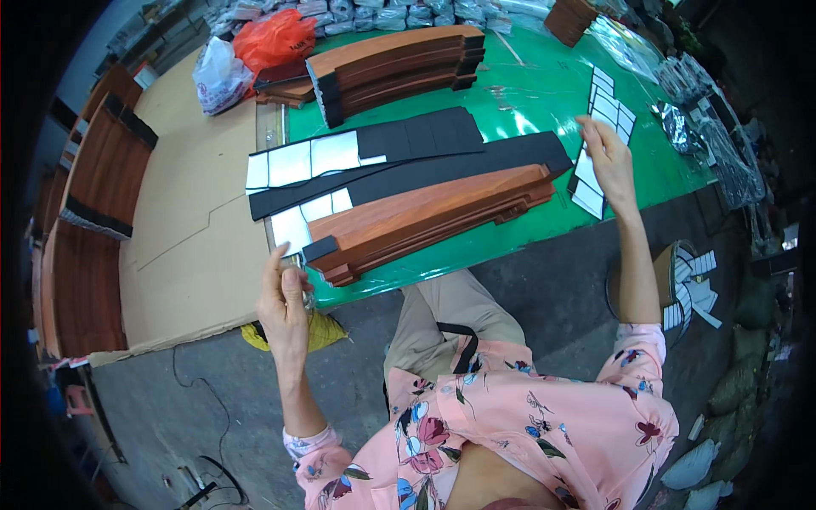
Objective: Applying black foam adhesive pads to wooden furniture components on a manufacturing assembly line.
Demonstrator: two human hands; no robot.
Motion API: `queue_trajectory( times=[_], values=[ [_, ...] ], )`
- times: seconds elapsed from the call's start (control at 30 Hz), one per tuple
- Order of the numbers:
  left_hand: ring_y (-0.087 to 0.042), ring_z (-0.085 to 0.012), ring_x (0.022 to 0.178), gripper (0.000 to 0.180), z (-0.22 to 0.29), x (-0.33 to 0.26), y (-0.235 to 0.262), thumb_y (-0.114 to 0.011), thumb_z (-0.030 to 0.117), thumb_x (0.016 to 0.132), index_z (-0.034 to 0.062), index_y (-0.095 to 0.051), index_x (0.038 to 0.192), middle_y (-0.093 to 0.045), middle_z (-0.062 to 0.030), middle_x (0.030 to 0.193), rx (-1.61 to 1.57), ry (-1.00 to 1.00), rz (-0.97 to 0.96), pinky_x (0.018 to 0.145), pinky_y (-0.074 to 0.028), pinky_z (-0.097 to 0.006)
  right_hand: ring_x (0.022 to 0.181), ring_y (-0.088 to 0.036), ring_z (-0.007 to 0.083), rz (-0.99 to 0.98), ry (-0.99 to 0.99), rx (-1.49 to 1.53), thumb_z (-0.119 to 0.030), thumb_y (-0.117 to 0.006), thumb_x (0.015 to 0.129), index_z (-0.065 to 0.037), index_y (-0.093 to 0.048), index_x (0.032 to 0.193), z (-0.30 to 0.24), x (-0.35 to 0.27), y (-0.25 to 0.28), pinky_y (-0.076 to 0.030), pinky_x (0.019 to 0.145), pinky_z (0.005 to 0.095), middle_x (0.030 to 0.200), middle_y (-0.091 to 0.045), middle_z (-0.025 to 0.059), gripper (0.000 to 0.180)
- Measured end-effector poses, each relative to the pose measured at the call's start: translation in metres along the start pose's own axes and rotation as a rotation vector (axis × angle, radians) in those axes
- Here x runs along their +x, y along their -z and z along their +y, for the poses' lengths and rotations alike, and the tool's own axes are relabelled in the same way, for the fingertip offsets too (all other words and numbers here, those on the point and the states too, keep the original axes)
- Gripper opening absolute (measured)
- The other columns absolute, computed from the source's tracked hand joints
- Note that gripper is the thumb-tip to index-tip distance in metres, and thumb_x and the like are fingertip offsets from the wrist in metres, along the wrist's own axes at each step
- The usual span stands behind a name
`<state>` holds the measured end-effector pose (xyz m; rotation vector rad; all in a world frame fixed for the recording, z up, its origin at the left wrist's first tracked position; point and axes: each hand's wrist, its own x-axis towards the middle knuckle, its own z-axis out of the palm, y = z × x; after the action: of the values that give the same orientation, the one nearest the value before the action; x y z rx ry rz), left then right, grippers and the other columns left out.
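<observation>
A reddish-brown wood moulding piece (433, 212) with a black pad (320, 248) on its left end lies along the near edge of the table. My left hand (283, 297) is just off that end, index finger raised and thumb apart, with nothing visible in it. Over a pile of white-backed strips (608, 106) at the right, my right hand (608, 157) has its fingers bent together; whatever they may pinch is too small to make out. Black sheets (416, 140), partly covered by white backing pieces (334, 153), lie behind the moulding.
Stacked mouldings (399, 68) stand farther back on the green table (527, 110), beside red (274, 38) and white (223, 76) plastic bags. More mouldings (106, 170) stand left on cardboard (187, 221). A bin (663, 276) with white scraps is at the right.
</observation>
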<state>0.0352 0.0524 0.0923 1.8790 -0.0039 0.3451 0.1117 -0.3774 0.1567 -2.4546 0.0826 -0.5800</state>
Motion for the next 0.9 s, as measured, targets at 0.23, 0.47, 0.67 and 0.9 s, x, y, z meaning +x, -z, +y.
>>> queue_trajectory(
  times=[0.23, 0.47, 0.67, 0.9],
  values=[
    [-0.058, -0.0116, 0.07, 0.045, 0.011, 0.007, 0.005, -0.039, 0.036, 0.097, -0.0029, -0.058, 0.111, -0.061, -0.0068, 0.079, -0.131, 0.327, -0.145, 0.061, -0.046, -0.024, 0.064, -0.055, 0.0095, -0.432, -0.459, 0.505, -0.036, -0.048, 0.093, 0.002, -0.063, 0.102, 0.032, -0.012, -0.011, -0.048, 0.058, 0.0237, 0.076, -0.056, 0.0024, 0.042],
    [-0.056, -0.0118, 0.087, 0.031, 0.06, 0.096, -0.014, -0.057, 0.017, 0.088, -0.0034, -0.059, 0.112, -0.062, -0.0092, 0.099, 0.015, 0.106, 0.008, 0.077, -0.045, -0.025, 0.075, -0.049, 0.0053, -0.21, -0.203, 0.648, -0.018, -0.056, 0.089, 0.002, -0.059, 0.114, 0.028, 0.066, -0.012, -0.04, 0.066, 0.0204, 0.091, -0.06, 0.0012, 0.032],
    [-0.057, -0.0134, 0.094, 0.04, 0.028, 0.238, -0.058, -0.058, 0.01, 0.084, -0.0034, -0.052, 0.122, -0.061, -0.0115, 0.108, -0.116, 0.065, 0.025, 0.08, -0.045, -0.026, 0.105, -0.053, 0.015, -0.202, -0.079, 0.765, -0.019, -0.056, 0.089, 0.0, -0.052, 0.123, 0.043, 0.193, -0.081, -0.041, 0.089, 0.0261, 0.118, -0.056, 0.009, 0.039],
    [-0.061, -0.0105, 0.065, 0.032, -0.027, 0.334, -0.103, -0.059, 0.014, 0.076, 0.0023, -0.065, 0.105, -0.067, -0.0081, 0.077, 0.266, 0.099, -0.012, 0.064, -0.049, -0.026, 0.105, -0.055, 0.0167, -0.163, -0.112, 0.576, -0.026, -0.057, 0.087, -0.007, -0.053, 0.125, 0.066, 0.28, -0.15, -0.041, 0.089, 0.0272, 0.118, -0.058, 0.0085, 0.043]
  ],
)
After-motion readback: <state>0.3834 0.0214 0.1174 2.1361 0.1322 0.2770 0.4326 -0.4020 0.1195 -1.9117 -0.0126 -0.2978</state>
